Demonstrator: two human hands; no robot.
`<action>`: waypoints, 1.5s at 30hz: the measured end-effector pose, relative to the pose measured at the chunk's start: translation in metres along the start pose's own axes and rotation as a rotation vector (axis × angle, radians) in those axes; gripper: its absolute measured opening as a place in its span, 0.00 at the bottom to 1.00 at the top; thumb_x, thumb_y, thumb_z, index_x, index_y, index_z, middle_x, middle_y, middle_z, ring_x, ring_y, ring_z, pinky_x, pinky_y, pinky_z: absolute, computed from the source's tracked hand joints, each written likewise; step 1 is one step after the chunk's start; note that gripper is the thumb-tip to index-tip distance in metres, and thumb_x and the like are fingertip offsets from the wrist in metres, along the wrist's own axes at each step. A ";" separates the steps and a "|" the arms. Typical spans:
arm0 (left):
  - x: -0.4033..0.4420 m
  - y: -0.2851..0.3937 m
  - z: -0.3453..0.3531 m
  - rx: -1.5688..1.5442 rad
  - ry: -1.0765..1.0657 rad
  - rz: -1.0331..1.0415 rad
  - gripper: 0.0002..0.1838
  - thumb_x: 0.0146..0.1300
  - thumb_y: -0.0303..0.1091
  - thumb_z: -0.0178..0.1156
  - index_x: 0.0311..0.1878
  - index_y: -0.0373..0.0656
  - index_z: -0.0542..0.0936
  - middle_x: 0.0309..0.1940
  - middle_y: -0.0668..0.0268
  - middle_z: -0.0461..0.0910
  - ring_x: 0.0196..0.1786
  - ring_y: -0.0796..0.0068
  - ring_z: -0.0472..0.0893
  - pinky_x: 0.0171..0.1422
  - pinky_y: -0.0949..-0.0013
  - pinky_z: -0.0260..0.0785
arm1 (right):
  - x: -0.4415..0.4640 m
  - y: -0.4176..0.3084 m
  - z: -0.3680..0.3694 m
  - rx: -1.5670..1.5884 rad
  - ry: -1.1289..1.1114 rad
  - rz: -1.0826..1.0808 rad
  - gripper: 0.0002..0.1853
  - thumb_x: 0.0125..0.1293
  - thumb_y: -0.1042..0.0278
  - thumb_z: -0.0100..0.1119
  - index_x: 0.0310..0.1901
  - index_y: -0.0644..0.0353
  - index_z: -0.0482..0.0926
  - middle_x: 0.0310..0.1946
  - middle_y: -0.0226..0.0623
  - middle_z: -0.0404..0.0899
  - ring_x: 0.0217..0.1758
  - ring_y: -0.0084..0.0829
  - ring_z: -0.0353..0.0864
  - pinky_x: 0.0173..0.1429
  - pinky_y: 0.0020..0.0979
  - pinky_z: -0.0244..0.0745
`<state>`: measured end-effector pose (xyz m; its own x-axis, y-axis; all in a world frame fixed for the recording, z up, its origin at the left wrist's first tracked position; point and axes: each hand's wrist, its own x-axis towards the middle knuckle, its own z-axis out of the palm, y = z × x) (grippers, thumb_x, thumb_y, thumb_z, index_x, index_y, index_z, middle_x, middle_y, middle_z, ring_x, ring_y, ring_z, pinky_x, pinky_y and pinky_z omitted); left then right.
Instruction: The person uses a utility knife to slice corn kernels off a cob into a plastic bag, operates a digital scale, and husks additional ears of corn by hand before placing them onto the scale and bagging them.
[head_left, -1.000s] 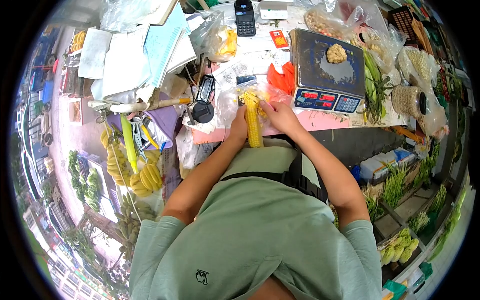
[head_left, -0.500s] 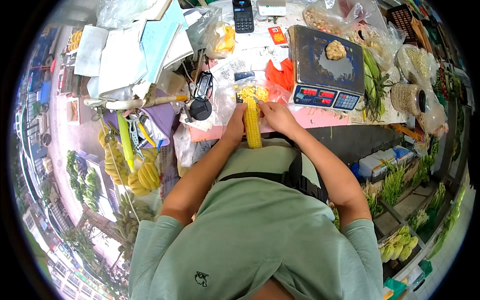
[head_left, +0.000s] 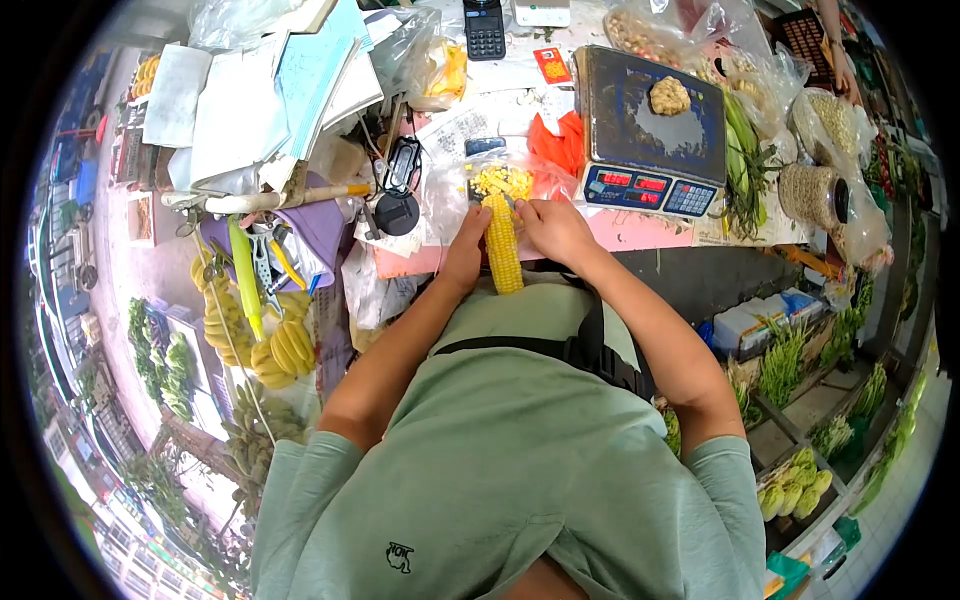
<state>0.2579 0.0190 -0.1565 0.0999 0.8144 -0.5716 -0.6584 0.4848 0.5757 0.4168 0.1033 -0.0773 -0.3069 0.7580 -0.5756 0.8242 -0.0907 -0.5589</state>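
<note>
A yellow corn cob (head_left: 504, 255) stands out from the body toward the table, its far end over a clear plastic bag (head_left: 446, 190). My left hand (head_left: 466, 248) is wrapped round the cob's left side near that end. On the right side, my right hand (head_left: 552, 230) is closed, with thumb and fingertips at the cob's upper end; whether a small thing is between them is hidden. Loose yellow kernels (head_left: 503, 181) lie in the bag just beyond both hands.
A digital scale (head_left: 655, 130) bearing a pale lump (head_left: 670, 96) stands right of a red bag (head_left: 557, 142). Papers (head_left: 240, 110) and a purple bag (head_left: 315, 235) are left, above bananas (head_left: 290, 347). Another person's hand (head_left: 845, 75) shows at top right.
My right hand has shifted slightly at the cob's upper end, and more kernels in the bag are visible. The other person's hand has appeared at top right. The view has moved a little.
</note>
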 end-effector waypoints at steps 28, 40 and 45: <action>0.041 -0.025 -0.025 0.236 0.206 -0.051 0.33 0.78 0.60 0.47 0.54 0.32 0.79 0.43 0.59 0.82 0.44 0.69 0.78 0.52 0.67 0.70 | -0.012 0.013 -0.012 -0.194 -0.061 -0.357 0.22 0.75 0.49 0.49 0.35 0.55 0.87 0.31 0.50 0.85 0.35 0.53 0.85 0.46 0.49 0.81; 0.052 -0.009 -0.015 0.543 0.332 -0.045 0.39 0.75 0.64 0.46 0.51 0.28 0.82 0.42 0.51 0.85 0.43 0.63 0.83 0.51 0.62 0.73 | -0.011 0.034 -0.025 -0.085 -0.327 -0.321 0.20 0.75 0.47 0.51 0.39 0.51 0.87 0.36 0.46 0.86 0.39 0.51 0.85 0.47 0.45 0.79; 0.059 -0.016 -0.022 0.443 0.382 -0.074 0.37 0.75 0.63 0.47 0.54 0.30 0.82 0.44 0.55 0.85 0.43 0.65 0.83 0.51 0.65 0.74 | -0.009 0.036 -0.027 -0.022 -0.365 -0.337 0.23 0.77 0.45 0.49 0.37 0.54 0.85 0.35 0.47 0.84 0.41 0.50 0.83 0.48 0.45 0.77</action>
<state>0.2574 0.0526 -0.2123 -0.1965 0.6406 -0.7423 -0.2773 0.6898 0.6688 0.4625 0.1112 -0.0764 -0.7016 0.4664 -0.5388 0.6591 0.1370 -0.7395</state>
